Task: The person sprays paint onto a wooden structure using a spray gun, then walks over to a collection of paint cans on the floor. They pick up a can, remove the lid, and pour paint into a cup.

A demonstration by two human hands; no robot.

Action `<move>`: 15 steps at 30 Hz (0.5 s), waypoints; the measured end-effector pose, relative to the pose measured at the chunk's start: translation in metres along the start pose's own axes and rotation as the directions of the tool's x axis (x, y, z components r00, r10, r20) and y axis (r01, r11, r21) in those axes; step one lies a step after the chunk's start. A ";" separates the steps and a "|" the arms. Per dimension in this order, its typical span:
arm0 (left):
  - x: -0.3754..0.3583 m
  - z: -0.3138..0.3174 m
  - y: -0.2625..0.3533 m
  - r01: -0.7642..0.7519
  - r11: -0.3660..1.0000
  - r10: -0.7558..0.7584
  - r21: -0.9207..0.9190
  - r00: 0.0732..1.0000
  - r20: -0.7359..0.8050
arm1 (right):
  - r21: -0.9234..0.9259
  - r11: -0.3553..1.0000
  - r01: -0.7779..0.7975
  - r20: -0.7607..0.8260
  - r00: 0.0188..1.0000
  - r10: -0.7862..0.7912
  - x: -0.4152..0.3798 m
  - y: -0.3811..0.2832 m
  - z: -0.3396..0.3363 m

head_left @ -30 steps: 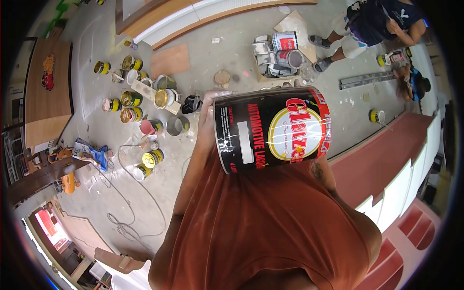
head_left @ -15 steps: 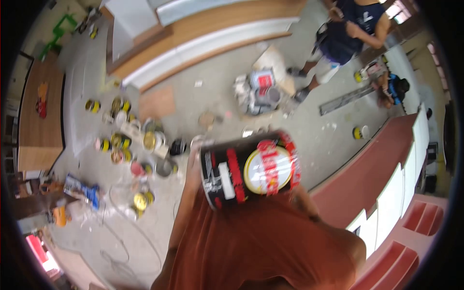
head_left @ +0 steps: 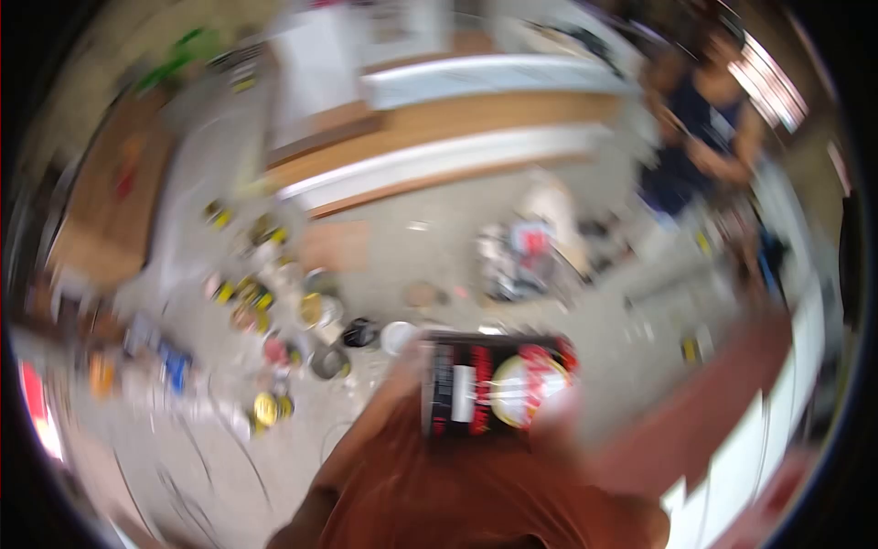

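A black paint can (head_left: 457,384) with a red and white label is held on its side in front of my chest. My left hand (head_left: 415,362) grips its left end, with the fingers partly hidden. My right hand (head_left: 556,419) is at the near right part of the can, over the edge of the label. Motion smears its fingers, so their grip does not show. My orange-brown shirt (head_left: 430,494) is just below the can.
Several paint cans (head_left: 265,407) stand on the floor at left, near a black container (head_left: 360,332). Cables (head_left: 197,448) cross the lower left floor. Ahead lie a long wooden panel (head_left: 457,119) and a heap of materials (head_left: 521,261). A person (head_left: 700,137) stands upper right; another crouches (head_left: 768,256).
The view has tilted up and is blurred. The can sits lower in view and is turned more level. My right hand, mostly hidden before, now shows in front of the label.
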State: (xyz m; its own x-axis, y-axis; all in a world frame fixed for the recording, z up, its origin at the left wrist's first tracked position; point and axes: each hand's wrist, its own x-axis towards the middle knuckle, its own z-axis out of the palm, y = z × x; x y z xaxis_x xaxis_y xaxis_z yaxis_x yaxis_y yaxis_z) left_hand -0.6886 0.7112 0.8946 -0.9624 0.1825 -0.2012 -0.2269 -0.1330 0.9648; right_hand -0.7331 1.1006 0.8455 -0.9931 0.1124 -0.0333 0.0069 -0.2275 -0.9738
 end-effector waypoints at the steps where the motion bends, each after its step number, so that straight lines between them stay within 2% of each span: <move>1: -0.009 0.005 0.010 -0.045 0.999 0.046 0.011 0.983 -0.180 | 0.055 0.998 -0.040 0.174 0.984 0.030 0.045 0.017 0.055; 2: -0.013 0.013 0.023 -0.024 1.000 0.024 0.002 0.998 -0.064 | 0.097 0.990 -0.105 0.383 0.922 0.060 0.086 0.034 0.127; 3: -0.008 0.012 0.033 -0.009 1.000 0.009 -0.007 0.999 0.045 | 0.115 0.977 -0.180 0.583 0.808 0.080 0.113 0.050 0.208; 4: 0.004 0.013 0.018 -0.183 0.983 0.181 0.024 0.982 0.046 | 0.104 0.962 -0.251 0.743 0.663 0.093 0.120 0.062 0.285; 5: 0.016 0.012 0.003 -0.340 0.938 0.334 0.075 0.939 0.083 | 0.072 0.948 -0.311 0.854 0.511 0.102 0.115 0.068 0.349; 7: 0.015 0.010 0.023 -0.308 0.946 0.298 0.106 0.949 0.099 | -0.006 0.923 -0.385 0.954 0.275 0.121 0.094 0.076 0.431; 9: 0.017 0.011 0.020 -0.312 0.943 0.309 0.113 0.950 0.041 | -0.058 0.906 -0.419 0.972 0.184 0.147 0.090 0.077 0.454; 11: 0.019 0.012 0.020 -0.305 0.946 0.301 0.111 0.952 0.047 | -0.084 0.891 -0.445 0.972 0.159 0.171 0.095 0.076 0.459; 13: 0.009 0.011 0.022 -0.402 0.910 0.404 0.104 0.915 0.003 | -0.097 0.872 -0.480 0.970 0.150 0.191 0.096 0.076 0.463; 15: -0.008 0.007 0.036 -0.382 0.922 0.382 0.068 0.924 0.009 | -0.122 0.847 -0.518 0.967 0.132 0.220 0.094 0.078 0.462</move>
State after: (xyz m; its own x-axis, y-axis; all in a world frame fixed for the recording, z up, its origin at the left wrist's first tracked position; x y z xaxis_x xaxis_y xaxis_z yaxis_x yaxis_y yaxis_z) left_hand -0.6884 0.7121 0.9322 -0.9746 0.1268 0.1845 0.1688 -0.1256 0.9776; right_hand -0.8794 0.6469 0.8702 -0.2428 -0.9701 -0.0007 0.5342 -0.1332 -0.8348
